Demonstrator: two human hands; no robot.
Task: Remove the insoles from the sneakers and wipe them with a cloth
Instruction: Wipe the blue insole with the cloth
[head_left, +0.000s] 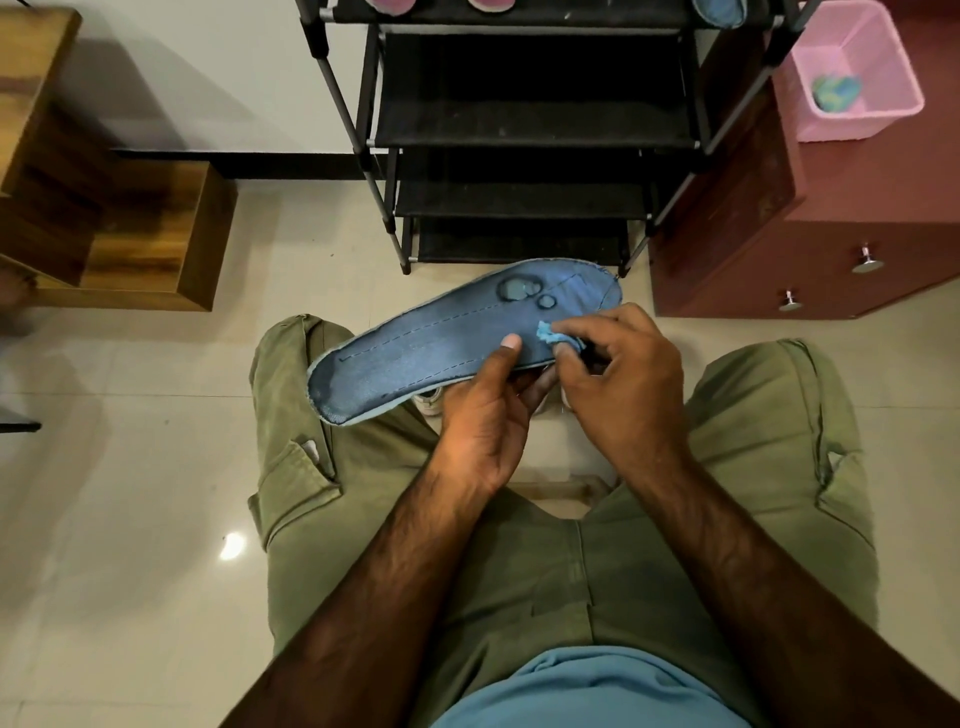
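He sits over his knees, left hand (485, 415) gripping the blue insole (441, 343), thumb on top, while his right hand (618, 374) pinches a small blue cloth (551, 332) against it.

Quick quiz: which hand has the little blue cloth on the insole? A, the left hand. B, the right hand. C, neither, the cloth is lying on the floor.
B: the right hand pinches the small blue cloth against the blue insole, while the left hand holds the insole from below with its thumb on top.
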